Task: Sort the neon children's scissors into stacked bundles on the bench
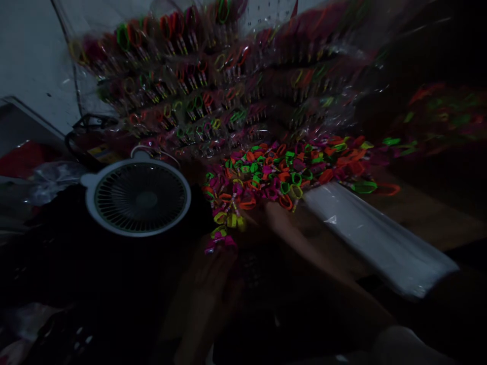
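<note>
The picture is dark and smeared. My left hand (pixel 213 271) is low in the middle, its fingers closed around the near end of a short bunch with a pink band (pixel 220 244) and yellow bands (pixel 230 219) above it. My right hand (pixel 274 215) reaches in from the right to the near edge of a heap of neon bands (pixel 266 170). Its fingertips are too dim to make out. The heap holds small looped bands in green, orange, pink and yellow, some with pale striped tails.
A round white fan (pixel 142 195) lies to the left. Clear bags of similar bands (pixel 198 76) hang behind the heap. A stack of clear plastic sleeves (pixel 380 238) lies on the wooden table (pixel 437 208) at right. More bands (pixel 452 114) are blurred at far right.
</note>
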`<act>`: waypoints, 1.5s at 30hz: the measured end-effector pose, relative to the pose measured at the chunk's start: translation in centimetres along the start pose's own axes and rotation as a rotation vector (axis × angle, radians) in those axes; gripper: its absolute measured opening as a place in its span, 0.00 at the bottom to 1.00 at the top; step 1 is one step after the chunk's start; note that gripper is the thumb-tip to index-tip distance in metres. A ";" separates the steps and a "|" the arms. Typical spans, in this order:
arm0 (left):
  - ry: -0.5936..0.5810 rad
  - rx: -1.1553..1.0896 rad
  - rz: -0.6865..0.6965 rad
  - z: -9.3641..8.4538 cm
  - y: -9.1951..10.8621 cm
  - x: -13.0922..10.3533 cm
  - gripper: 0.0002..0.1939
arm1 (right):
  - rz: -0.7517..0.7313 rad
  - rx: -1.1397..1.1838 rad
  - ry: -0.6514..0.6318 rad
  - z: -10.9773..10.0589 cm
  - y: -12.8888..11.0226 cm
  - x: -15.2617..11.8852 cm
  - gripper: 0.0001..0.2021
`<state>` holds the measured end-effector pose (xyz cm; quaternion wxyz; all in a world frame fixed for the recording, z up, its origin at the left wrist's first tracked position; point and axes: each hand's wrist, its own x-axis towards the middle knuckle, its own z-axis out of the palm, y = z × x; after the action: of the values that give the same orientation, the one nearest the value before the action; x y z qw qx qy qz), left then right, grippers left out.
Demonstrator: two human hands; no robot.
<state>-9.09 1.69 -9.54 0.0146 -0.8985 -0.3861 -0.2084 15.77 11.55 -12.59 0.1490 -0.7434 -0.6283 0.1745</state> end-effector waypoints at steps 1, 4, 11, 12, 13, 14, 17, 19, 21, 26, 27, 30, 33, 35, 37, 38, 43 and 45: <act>-0.005 -0.027 -0.034 0.0 -0.1 0.2 0.25 | -0.030 0.096 -0.007 -0.3 0.8 -0.6 0.14; 0.025 -0.130 -0.170 -0.2 0.0 1.2 0.23 | -0.153 0.639 -0.108 0.0 2.0 -3.1 0.16; 0.032 -0.027 -0.328 1.1 0.5 3.9 0.22 | -0.249 1.205 -0.236 5.8 -2.0 -6.8 0.16; 0.009 -0.001 -0.340 1.5 0.5 4.0 0.23 | -0.261 1.166 -0.191 6.4 -2.5 -6.7 0.15; -0.015 0.016 -0.348 1.8 0.4 4.1 0.23 | -0.264 1.127 -0.159 6.7 -2.8 -6.4 0.13; -0.029 0.026 -0.353 2.0 0.3 4.1 0.22 | -0.272 1.087 -0.138 6.9 -3.0 -6.1 0.12; -0.030 0.025 -0.368 2.3 0.3 4.0 0.21 | -0.348 0.963 -0.138 6.7 -2.8 -5.2 0.10; -0.016 0.028 -0.389 2.2 0.6 4.1 0.21 | -0.430 0.901 -0.163 6.4 -2.6 -5.0 0.10; -0.015 0.036 -0.401 2.0 0.9 4.3 0.23 | -0.507 0.847 -0.173 6.3 -2.7 -5.0 0.09; -0.088 0.093 -0.290 1.7 1.2 4.7 0.25 | -0.573 0.672 -0.156 6.0 -2.8 -4.8 0.10; -0.108 0.103 -0.255 1.7 1.1 4.7 0.24 | -0.623 0.662 -0.207 5.6 -2.5 -4.4 0.09; -0.105 0.116 -0.219 2.0 0.9 4.6 0.22 | -0.706 0.639 -0.241 4.1 -1.5 -2.1 0.10; -0.085 0.116 -0.228 2.0 0.8 4.6 0.22 | -0.526 0.299 0.016 3.0 -0.8 0.4 0.20; -0.113 0.116 -0.222 1.7 1.0 4.7 0.22 | -0.451 0.003 0.074 2.8 -0.8 1.7 0.23; -0.136 0.112 -0.227 1.3 1.1 4.9 0.22 | -0.465 -0.154 0.023 3.0 -1.0 2.5 0.22; -0.145 0.106 -0.225 1.1 1.2 4.9 0.22 | -0.472 -0.168 0.002 3.0 -1.0 2.6 0.21; -0.146 0.057 -0.234 0.8 1.1 4.8 0.22 | -0.428 0.310 0.027 2.2 -0.3 0.2 0.19; -0.142 0.042 -0.240 0.9 1.0 4.7 0.23 | -0.388 0.688 0.007 2.1 -0.1 -2.5 0.18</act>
<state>-5.17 4.36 -8.44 -0.0187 -0.8578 -0.4952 -0.1364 14.35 9.07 -14.29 0.4216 -0.5182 -0.6614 0.3411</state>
